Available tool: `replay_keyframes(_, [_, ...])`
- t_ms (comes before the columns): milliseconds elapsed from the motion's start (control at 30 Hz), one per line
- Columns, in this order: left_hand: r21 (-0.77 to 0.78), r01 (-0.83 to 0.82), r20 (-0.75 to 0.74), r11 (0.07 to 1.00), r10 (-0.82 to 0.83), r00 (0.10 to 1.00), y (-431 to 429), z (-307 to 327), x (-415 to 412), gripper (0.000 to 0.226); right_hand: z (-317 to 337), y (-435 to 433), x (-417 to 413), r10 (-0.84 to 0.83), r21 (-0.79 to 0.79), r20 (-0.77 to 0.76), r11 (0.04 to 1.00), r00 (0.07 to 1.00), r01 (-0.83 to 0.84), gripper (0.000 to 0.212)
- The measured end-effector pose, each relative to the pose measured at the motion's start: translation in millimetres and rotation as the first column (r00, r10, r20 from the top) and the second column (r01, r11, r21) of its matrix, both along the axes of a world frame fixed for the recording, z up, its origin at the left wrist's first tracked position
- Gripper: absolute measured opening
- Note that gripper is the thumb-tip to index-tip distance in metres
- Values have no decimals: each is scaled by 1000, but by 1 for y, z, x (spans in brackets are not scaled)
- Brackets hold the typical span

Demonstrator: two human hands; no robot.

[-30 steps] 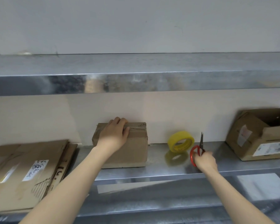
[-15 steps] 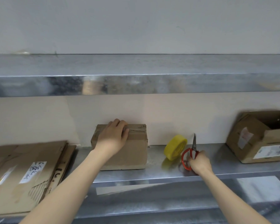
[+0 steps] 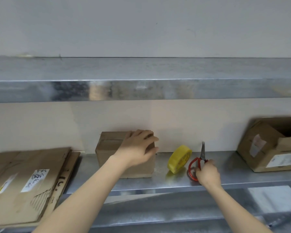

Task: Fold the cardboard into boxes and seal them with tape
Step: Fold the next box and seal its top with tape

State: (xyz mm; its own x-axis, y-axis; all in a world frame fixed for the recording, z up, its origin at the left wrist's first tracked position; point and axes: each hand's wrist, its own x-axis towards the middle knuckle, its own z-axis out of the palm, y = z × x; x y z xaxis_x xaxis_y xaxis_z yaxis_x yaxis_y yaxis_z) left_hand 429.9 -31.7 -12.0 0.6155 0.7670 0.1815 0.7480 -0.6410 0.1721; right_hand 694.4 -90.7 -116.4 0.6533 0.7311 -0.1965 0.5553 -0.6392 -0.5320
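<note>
A small closed cardboard box stands on the steel shelf against the wall. My left hand is in front of the box's upper right corner, fingers loosely spread and pointing right; I cannot tell whether it touches the box. A yellow tape roll stands tilted on its edge just right of the box. Red-handled scissors lie beside the roll, blades pointing at the wall. My right hand grips their handles, low on the shelf.
A stack of flattened cardboard with labels lies at the shelf's left end. An open, labelled cardboard box sits at the right end. An upper steel shelf overhangs the work area. A lower steel surface runs below.
My left hand has slid from the box's top left to its right corner. The tape roll has turned more edge-on. My right hand with the scissors has shifted slightly left.
</note>
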Motion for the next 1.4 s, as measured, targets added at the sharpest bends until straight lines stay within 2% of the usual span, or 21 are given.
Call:
replay_keyframes(100, [87, 12, 14, 996, -13, 1000, 0, -7, 3, 46, 0, -3, 0, -12, -8, -2, 1000, 1000, 11, 42])
replay_keyframes(267, [27, -39, -65, 999, 40, 997, -2, 1, 9, 59, 2, -5, 2, -48, -39, -27, 998, 998, 47, 48])
replay_keyframes(367, [-37, -41, -40, 998, 39, 998, -1, 4, 10, 61, 5, -5, 3, -45, -49, -37, 998, 998, 43, 49])
replay_keyframes(500, [-109, -50, 44, 993, 56, 997, 3, 5, 7, 37, 7, -5, 3, -44, -72, -37, 997, 998, 41, 46])
replay_keyframes(567, [-78, -36, 38, 996, 39, 999, 5, 4, 5, 28, 8, -4, 3, -45, -73, -44, 996, 998, 42, 43])
replay_keyframes(733, [26, 4, 6, 1000, -4, 1000, 1, -1, 5, 54, 9, -4, 4, -53, -78, -60, 996, 997, 48, 45])
replay_keyframes(867, [1, -19, -30, 1000, 19, 999, 0, 0, 8, 58, 11, -3, 5, -56, -86, -68, 995, 996, 50, 46])
replay_keyframes(1033, [-78, -70, -142, 994, 58, 988, -2, 8, 14, 26, 13, -2, 6, -47, -103, -55, 994, 997, 41, 43])
replay_keyframes(1100, [-97, -91, -166, 991, 74, 983, -2, 11, 16, 21, 14, -2, 5, -43, -104, -55, 994, 998, 37, 38])
replay_keyframes(1300, [-47, -188, -251, 981, 170, 953, -6, 8, 30, 19, 15, -3, 6, -39, -120, -45, 992, 998, 33, 32])
replay_keyframes(1400, [-75, -167, -168, 983, 153, 974, -3, 8, 26, 27, 19, -4, 7, -36, -127, -43, 991, 998, 30, 34])
